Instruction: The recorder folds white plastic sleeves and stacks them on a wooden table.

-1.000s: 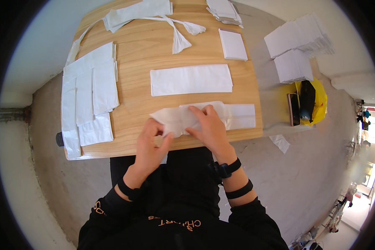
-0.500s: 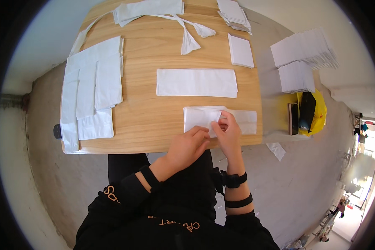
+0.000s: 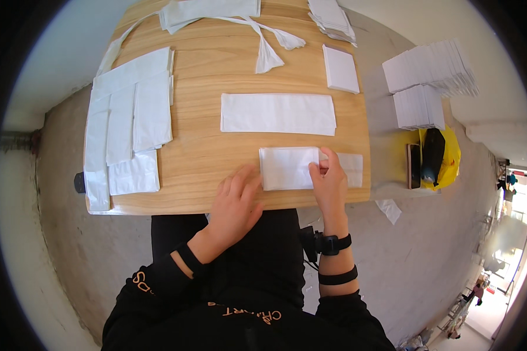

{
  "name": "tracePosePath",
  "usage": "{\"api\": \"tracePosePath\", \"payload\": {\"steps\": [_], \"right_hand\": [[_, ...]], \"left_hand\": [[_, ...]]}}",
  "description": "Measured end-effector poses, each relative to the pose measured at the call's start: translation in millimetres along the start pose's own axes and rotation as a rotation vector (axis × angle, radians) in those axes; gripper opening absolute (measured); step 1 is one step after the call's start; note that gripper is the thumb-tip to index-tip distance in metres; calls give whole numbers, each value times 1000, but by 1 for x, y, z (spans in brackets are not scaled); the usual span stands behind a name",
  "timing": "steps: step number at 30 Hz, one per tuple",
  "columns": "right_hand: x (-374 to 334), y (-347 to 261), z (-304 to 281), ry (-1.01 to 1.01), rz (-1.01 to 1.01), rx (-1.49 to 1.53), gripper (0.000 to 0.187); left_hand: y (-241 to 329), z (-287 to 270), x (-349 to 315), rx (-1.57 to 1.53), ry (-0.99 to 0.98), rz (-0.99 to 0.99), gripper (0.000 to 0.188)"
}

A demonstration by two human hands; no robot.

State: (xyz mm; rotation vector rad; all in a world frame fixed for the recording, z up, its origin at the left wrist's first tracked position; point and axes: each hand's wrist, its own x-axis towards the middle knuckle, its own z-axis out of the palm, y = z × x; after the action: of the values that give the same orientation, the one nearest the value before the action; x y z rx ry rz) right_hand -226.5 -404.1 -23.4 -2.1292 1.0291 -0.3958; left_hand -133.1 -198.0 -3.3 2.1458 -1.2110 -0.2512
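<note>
A white plastic bag (image 3: 288, 168), folded flat with its right part folded over, lies near the table's front edge. My right hand (image 3: 330, 178) pinches the edge of the folded part between thumb and fingers; the unfolded end shows beyond it. Just left of the bag is my left hand (image 3: 235, 199), fingers stretched out over the table edge and slightly blurred, holding nothing. Farther back, a second flat white bag (image 3: 278, 113) lies lengthwise by itself.
Several flat white bags (image 3: 152, 117) overlap at the left. White strips (image 3: 266, 50) trail from a bundle at the back. White packs (image 3: 341, 69) stand at the back right. Beyond the table's right edge are white stacks (image 3: 418, 107), a phone (image 3: 413, 166) and a yellow bag (image 3: 449, 158).
My left hand has moved left, off the bag. My right hand has shifted slightly right, and the folded part now lies flatter and wider.
</note>
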Motion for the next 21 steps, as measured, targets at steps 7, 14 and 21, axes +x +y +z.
{"api": "tracePosePath", "payload": {"steps": [7,14,21], "right_hand": [[-2,1,-2,-7,29,-46,41],[-3,2,-1,15,27,-38,39],[-7,49,-30,160,-36,-193,42]], "left_hand": [[9,20,28,117,-126,126,83],[-11,40,29,238,-151,162,93],[-8,36,30,274,-188,173,92]]}}
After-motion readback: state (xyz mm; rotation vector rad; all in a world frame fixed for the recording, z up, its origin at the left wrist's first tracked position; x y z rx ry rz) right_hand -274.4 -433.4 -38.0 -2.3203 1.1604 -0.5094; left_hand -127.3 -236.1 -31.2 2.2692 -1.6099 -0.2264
